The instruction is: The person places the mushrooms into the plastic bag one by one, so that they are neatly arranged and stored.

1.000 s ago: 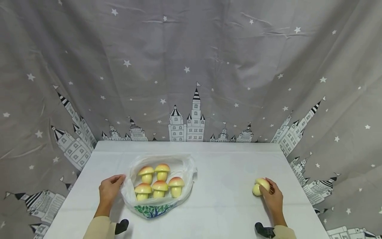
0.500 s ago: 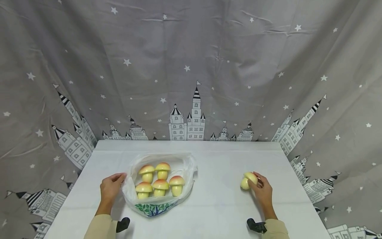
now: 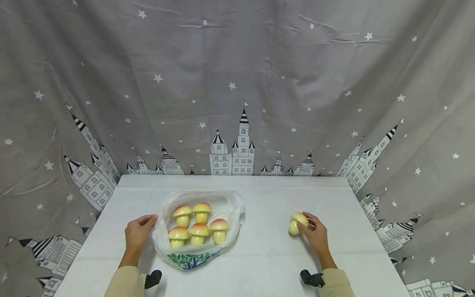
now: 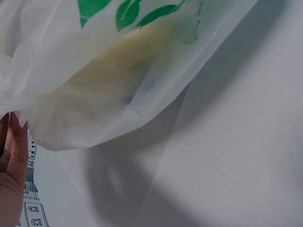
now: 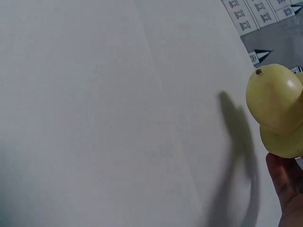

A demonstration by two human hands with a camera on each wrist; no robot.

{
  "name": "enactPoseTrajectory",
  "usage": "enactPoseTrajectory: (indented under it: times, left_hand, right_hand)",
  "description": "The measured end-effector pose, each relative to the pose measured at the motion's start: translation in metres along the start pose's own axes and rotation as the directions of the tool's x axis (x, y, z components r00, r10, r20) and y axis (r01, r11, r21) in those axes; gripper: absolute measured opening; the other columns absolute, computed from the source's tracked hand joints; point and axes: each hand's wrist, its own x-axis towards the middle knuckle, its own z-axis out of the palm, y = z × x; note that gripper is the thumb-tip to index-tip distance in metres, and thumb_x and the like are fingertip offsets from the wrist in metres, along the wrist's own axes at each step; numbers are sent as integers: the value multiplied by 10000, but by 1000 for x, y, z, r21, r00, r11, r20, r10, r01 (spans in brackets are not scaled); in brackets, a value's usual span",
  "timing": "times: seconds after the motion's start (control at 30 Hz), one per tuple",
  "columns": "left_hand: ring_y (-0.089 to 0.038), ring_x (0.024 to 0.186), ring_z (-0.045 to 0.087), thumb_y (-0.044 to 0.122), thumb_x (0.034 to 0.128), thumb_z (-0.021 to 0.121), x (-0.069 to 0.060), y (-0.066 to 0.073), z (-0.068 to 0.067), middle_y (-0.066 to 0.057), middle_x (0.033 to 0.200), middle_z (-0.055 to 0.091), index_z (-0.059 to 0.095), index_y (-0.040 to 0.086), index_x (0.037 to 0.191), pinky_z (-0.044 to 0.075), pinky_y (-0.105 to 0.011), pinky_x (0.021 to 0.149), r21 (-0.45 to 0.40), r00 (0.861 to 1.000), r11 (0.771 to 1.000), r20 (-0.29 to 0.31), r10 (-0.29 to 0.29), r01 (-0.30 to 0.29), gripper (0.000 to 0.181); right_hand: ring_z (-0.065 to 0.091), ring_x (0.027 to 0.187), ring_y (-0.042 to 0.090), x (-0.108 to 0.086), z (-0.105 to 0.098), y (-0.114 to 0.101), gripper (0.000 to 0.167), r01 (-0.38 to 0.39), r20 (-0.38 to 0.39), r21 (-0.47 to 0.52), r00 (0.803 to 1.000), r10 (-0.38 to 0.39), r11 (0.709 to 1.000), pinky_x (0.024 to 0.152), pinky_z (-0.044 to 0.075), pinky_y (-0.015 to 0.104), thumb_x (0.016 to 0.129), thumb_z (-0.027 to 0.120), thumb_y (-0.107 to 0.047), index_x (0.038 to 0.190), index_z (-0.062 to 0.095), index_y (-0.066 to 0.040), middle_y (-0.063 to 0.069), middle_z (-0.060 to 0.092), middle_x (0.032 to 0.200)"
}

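Note:
My left hand (image 3: pixel 136 235) pinches the left rim of a white plastic bag (image 3: pixel 193 255) printed with a green and blue tree. Inside the open bag stand several toy mushrooms (image 3: pixel 199 231) with yellow stems and orange-tinged caps. To the right, my right hand (image 3: pixel 315 235) holds another toy mushroom (image 3: pixel 298 222) by its cap, tilted, with the stem towards the left. In the right wrist view the pale yellow mushroom (image 5: pixel 274 99) is held off the table, its shadow falling beside it. The left wrist view shows the bag's side (image 4: pixel 94 90) close up, with fingers (image 4: pixel 16 151) at its edge.
A white cloth covers the table (image 3: pixel 267 264). Behind and at both sides hangs a grey curtain (image 3: pixel 297 103) with castles and stars. Each wrist carries a black camera mount (image 3: pixel 153 279).
My right hand has carried the toy mushroom leftward and slightly away from me, closer to the bag. The left hand and the bag have hardly moved.

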Motion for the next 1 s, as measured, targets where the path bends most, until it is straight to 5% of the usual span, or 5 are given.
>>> enactPoseTrajectory:
  times: [0.17,0.3,0.5,0.77,1.0]
  left_hand:
    - [-311,1097,564,620,900,508,0,-5,5,-184,1185,642,664,38,1176,453,-462,927,-19,1000,1000,-14,-1,0,663]
    - [-353,1109,553,512,940,536,-19,22,-9,-231,1198,623,646,-11,1185,446,-484,936,-40,999,999,29,-21,22,588]
    - [-306,1059,584,494,930,568,-24,28,-14,-182,1149,662,671,12,1162,485,-224,690,-10,999,1000,40,-27,28,545]
    - [-315,1020,584,428,928,611,-36,48,-24,-188,1107,675,675,-22,1131,493,-297,618,-37,999,999,37,-29,30,498]
    - [-290,1066,577,560,911,552,-6,7,-6,-146,1162,662,678,54,1171,493,-308,757,5,1000,1000,20,3,-3,582]
  right_hand:
    - [541,1182,333,3,9,-9,481,0,22,34,1000,-1,999,879,464,190,825,718,-51,1278,575,17,213,578,1283]
    - [529,1200,331,5,18,-13,473,4,37,103,999,-8,995,871,465,157,817,713,-5,1266,571,40,222,569,1287]
    - [520,1213,345,8,30,-25,495,18,72,130,997,-27,991,918,495,293,824,736,-29,1280,557,44,219,551,1314]
    - [581,1099,296,17,44,-35,457,128,86,38,988,-131,991,899,499,397,805,758,-79,1229,607,5,157,628,1221]
    - [578,1074,292,19,56,-38,443,195,132,21,972,-196,981,893,492,445,817,756,-94,1223,606,0,141,636,1192]
